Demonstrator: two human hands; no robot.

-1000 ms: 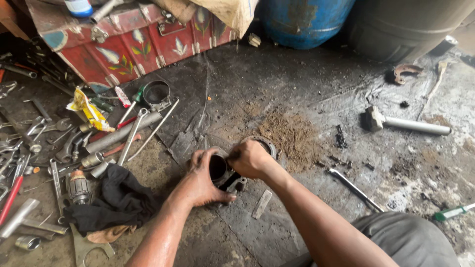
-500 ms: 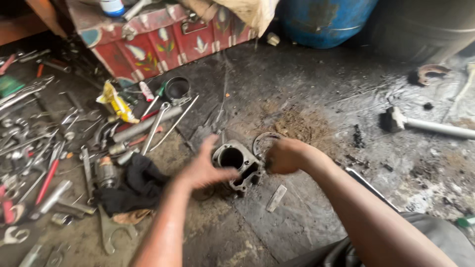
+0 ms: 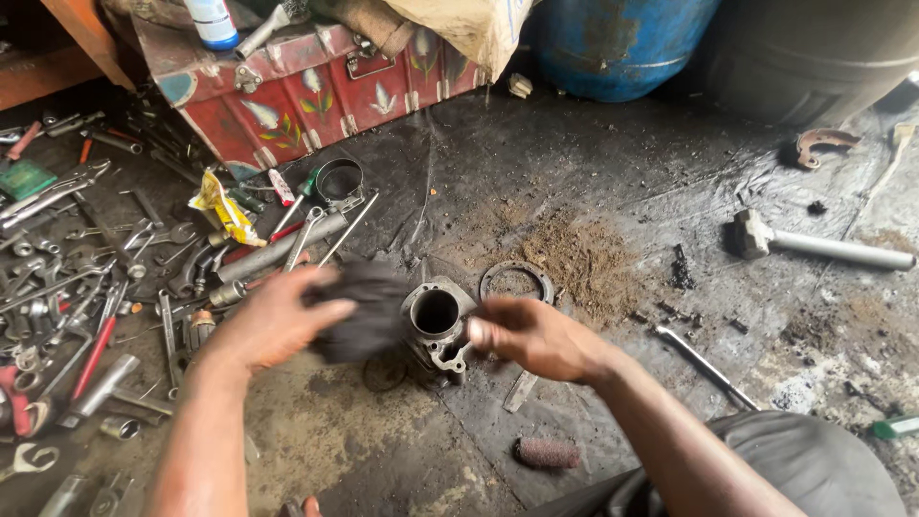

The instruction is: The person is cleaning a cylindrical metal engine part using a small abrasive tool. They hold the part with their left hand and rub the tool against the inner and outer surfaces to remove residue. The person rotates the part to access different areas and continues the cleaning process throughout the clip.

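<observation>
Scanning L to R: loose spanners [image 3: 57, 249] and other tools litter the floor [image 3: 613, 144] at far L, w/ a red painted trunk [image 3: 316, 91] behind. L hand [image 3: 273, 321] grasps a dark rag [image 3: 359, 308], blurred, just beside the engine cylinder [image 3: 436, 325]. Cylinder stands upright on the floor at centre, bore facing up. A metal ring [image 3: 517, 281] lies on the floor just behind it. R hand [image 3: 536, 335] is near the cylinder's R side, fingers loosely curled, holding nothing visible. Further R: hammer [image 3: 814, 244], blue drum [image 3: 622, 38]. Step in hand, by judgement: wiping the cylinder. Next move prob. needs the R hand to steady the part.
</observation>
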